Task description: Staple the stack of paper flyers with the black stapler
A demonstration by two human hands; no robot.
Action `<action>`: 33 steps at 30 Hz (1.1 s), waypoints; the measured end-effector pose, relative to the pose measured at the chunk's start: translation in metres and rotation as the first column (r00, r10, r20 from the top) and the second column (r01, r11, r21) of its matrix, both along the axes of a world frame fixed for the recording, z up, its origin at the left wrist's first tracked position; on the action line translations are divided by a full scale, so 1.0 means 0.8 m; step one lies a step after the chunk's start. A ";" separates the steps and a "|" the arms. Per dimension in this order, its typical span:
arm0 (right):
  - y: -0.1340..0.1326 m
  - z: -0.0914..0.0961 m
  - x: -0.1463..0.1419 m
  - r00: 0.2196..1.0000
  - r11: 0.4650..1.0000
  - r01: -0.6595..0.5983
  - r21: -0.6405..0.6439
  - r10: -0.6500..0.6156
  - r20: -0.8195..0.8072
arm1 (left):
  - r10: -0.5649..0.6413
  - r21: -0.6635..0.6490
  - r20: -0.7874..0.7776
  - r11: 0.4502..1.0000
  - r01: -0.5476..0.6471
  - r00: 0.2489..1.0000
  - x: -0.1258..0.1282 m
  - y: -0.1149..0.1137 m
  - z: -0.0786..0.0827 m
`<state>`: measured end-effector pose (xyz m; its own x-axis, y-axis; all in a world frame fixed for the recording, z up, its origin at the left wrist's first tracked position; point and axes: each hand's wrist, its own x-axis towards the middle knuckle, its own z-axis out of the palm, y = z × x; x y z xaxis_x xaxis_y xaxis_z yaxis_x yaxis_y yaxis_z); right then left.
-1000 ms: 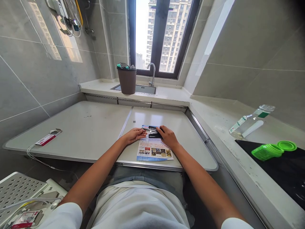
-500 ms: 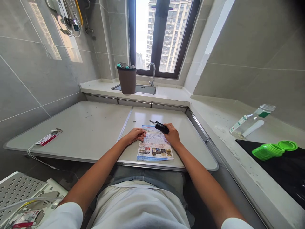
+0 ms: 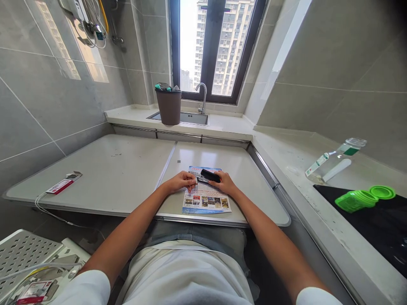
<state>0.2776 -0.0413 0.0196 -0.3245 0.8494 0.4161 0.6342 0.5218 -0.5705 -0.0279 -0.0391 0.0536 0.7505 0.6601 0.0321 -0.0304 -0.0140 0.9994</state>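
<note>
Grey tiled walls (image 3: 47, 106) enclose a narrow kitchen. Daylight enters through a dark-framed window (image 3: 211, 46) showing high-rises, above a steel sink (image 3: 190, 119) with a tap (image 3: 202, 95). A white tabletop (image 3: 121, 169) meets a pale counter (image 3: 286, 152) at right.

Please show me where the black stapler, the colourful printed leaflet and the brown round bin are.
black handheld stapler (image 3: 210, 175): head view, on its dark top cover.
colourful printed paper leaflet (image 3: 206, 202): head view, on its lower photo strip.
brown round plastic bin (image 3: 169, 108): head view, on its front wall.
</note>
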 end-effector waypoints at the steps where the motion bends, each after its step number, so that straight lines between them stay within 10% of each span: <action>1: -0.001 0.001 -0.001 1.000 1.000 -0.010 0.000 0.010 0.001 | -0.008 0.010 -0.003 1.000 0.008 1.000 -0.001 0.001 0.000; 21: -0.004 0.009 0.002 0.989 0.988 -0.144 -0.049 0.143 -0.029 | 0.069 0.016 0.074 0.997 -0.071 0.995 0.003 0.005 -0.007; 28: -0.015 0.014 -0.004 1.000 0.928 -0.003 0.373 -0.001 0.010 | -0.014 0.104 0.017 0.995 0.012 1.000 0.006 0.004 -0.009; 33: -0.033 0.019 -0.021 0.930 0.782 -0.279 0.557 0.075 0.361 | -0.071 0.143 -0.004 0.987 0.071 0.997 0.012 -0.001 -0.007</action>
<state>0.2608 -0.0676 0.0351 -0.6389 0.3824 0.6675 0.5812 0.8084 0.0931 -0.0181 -0.0402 0.0480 0.7952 0.5937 0.1228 -0.0372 -0.1544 0.9873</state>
